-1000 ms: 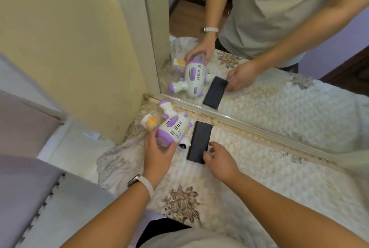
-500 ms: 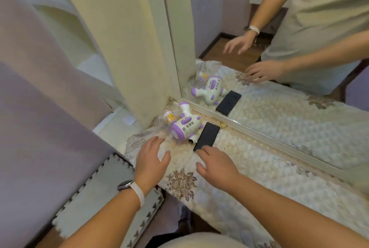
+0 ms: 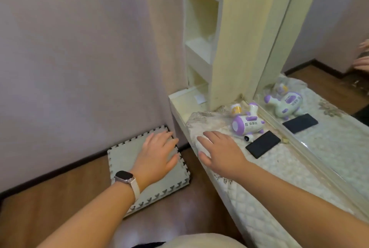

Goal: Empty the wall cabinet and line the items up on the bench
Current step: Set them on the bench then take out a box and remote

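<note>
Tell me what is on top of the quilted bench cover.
A purple-and-white toy, a small yellow-labelled container behind it, a tiny white piece and a flat black slab lie on the quilted cover. The right hand is over its left end. Anything beneath it is hidden.

Bench corner: a purple-and-white plastic toy (image 3: 247, 123), a small yellow-labelled jar (image 3: 236, 109) and a flat black rectangular slab (image 3: 263, 144) sit close together and block it.
Bench right: the cream quilted bench cover (image 3: 283, 174) gives open passage beyond the slab.
Rear: the framed wall mirror (image 3: 329, 28) bars the back edge.
Cabinet: the cream shelf niches (image 3: 201, 20) have open fronts.
</note>
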Tool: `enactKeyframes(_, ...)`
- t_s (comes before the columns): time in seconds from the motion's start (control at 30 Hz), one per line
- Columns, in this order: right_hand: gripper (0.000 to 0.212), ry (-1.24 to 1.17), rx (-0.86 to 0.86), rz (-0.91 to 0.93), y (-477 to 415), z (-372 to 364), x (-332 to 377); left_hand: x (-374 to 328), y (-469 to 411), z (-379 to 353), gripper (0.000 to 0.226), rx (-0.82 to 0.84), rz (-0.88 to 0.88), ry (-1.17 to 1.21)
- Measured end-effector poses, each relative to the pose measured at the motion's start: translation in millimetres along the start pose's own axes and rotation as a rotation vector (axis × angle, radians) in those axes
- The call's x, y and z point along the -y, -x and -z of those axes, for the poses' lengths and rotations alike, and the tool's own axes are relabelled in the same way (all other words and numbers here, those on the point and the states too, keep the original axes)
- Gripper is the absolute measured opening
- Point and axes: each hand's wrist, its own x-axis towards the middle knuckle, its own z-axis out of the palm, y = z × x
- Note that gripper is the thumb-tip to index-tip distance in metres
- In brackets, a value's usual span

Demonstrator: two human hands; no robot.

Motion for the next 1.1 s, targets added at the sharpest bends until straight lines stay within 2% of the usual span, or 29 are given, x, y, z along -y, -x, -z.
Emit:
enactKeyframes(0.23,0.047,0.053,0.014,0.224,-54,-10,123,85,89,39,0.045,-0.084,0.207,-0.017)
enactKeyframes(0.53,0.049,0.097,0.015,0.485,-116,-48,361,233,274,92,0.048,-0.201,0.489,-0.007)
enactKeyframes(0.8,0.048,0.080,-0.007,0.752,-139,-68,539,318,431,130,0.047,-0.261,0.729,-0.110)
enactKeyframes(0.93,0.049,0.070,0.003,0.867,-147,-73,605,343,482,148,0.046,-0.266,0.846,-0.130)
enactKeyframes(1.1,0.049,0.049,0.008,0.993,-167,-81,652,364,510,157,0.046,-0.270,0.963,-0.151)
